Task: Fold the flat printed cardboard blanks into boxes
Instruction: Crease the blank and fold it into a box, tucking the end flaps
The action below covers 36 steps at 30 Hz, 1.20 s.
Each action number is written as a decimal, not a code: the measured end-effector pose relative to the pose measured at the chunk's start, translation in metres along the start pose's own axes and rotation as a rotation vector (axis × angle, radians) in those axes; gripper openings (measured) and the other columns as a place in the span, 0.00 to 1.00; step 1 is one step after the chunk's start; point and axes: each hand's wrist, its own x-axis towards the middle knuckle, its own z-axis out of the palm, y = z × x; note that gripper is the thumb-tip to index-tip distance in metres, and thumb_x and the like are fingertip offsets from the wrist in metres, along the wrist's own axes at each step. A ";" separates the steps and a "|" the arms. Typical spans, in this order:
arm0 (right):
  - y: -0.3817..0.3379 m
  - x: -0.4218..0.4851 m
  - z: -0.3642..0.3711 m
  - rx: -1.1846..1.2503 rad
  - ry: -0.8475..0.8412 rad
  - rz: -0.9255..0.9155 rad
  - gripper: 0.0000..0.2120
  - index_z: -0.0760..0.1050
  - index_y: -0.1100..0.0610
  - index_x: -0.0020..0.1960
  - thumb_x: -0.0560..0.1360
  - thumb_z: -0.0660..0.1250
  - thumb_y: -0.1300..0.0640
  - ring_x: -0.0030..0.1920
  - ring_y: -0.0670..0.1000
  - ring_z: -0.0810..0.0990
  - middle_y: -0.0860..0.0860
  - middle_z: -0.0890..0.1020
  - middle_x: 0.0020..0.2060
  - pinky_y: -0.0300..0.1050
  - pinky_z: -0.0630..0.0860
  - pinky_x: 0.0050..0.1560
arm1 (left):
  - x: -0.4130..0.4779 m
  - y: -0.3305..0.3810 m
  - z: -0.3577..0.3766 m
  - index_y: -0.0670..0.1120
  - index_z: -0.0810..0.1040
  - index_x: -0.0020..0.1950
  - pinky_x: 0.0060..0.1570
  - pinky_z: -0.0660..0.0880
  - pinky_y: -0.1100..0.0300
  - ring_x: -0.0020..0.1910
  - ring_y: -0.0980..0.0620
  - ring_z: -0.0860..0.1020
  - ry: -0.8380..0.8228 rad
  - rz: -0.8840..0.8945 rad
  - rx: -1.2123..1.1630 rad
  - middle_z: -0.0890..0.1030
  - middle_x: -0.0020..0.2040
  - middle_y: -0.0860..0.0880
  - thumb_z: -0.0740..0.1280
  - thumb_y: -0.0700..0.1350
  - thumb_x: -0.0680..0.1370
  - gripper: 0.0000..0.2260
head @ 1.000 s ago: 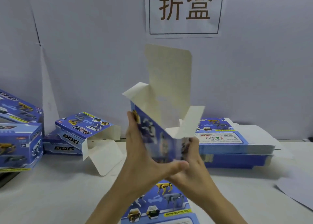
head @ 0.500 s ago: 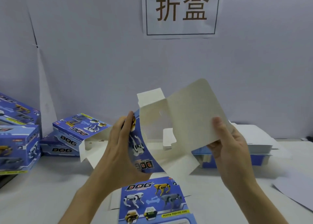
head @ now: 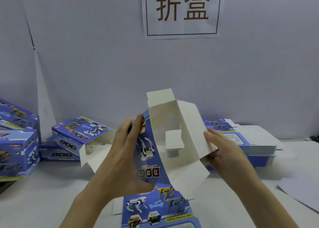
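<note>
Left hand (head: 124, 153) grips the half-opened blue printed cardboard box (head: 151, 160), white inside, while right hand (head: 224, 151) pinches its white flap (head: 189, 124).

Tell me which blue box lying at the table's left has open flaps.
The blue printed cardboard box just left of the left hand, resting on another box: its white end flaps gape open; the far-left stacked boxes look closed.

A paper sign (head: 182, 12) with two brown characters hangs high above the fingers (head: 133, 136); a loose pale sheet (head: 300, 193) lies on the counter (head: 43, 202) to their right.
</note>
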 end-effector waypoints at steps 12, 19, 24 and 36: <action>-0.001 0.000 -0.012 -0.859 0.421 -0.996 0.17 0.78 0.48 0.58 0.76 0.66 0.66 0.38 0.47 0.77 0.34 0.82 0.42 0.28 0.76 0.41 | -0.006 0.009 0.011 0.64 0.43 0.77 0.65 0.70 0.41 0.71 0.54 0.60 -0.142 -0.073 0.110 0.56 0.73 0.57 0.73 0.65 0.59 0.55; -0.013 -0.005 -0.005 -0.499 0.163 -0.588 0.11 0.83 0.36 0.49 0.76 0.62 0.45 0.42 0.38 0.78 0.37 0.83 0.40 0.31 0.75 0.36 | -0.007 0.009 0.021 0.63 0.44 0.77 0.66 0.65 0.34 0.72 0.48 0.55 -0.134 -0.125 0.228 0.59 0.72 0.48 0.71 0.65 0.57 0.55; -0.025 -0.005 -0.006 -0.061 0.066 -0.185 0.12 0.85 0.45 0.42 0.77 0.64 0.52 0.36 0.42 0.83 0.44 0.85 0.38 0.41 0.80 0.32 | -0.008 0.007 0.020 0.61 0.48 0.77 0.63 0.68 0.32 0.73 0.44 0.57 -0.106 -0.082 0.207 0.60 0.73 0.46 0.70 0.67 0.58 0.52; -0.014 0.001 -0.009 -0.109 0.166 -0.251 0.10 0.81 0.50 0.55 0.80 0.61 0.56 0.44 0.47 0.84 0.48 0.85 0.47 0.43 0.81 0.41 | -0.008 0.002 0.031 0.66 0.43 0.76 0.68 0.66 0.39 0.72 0.48 0.60 -0.009 -0.246 0.160 0.59 0.72 0.50 0.70 0.71 0.58 0.53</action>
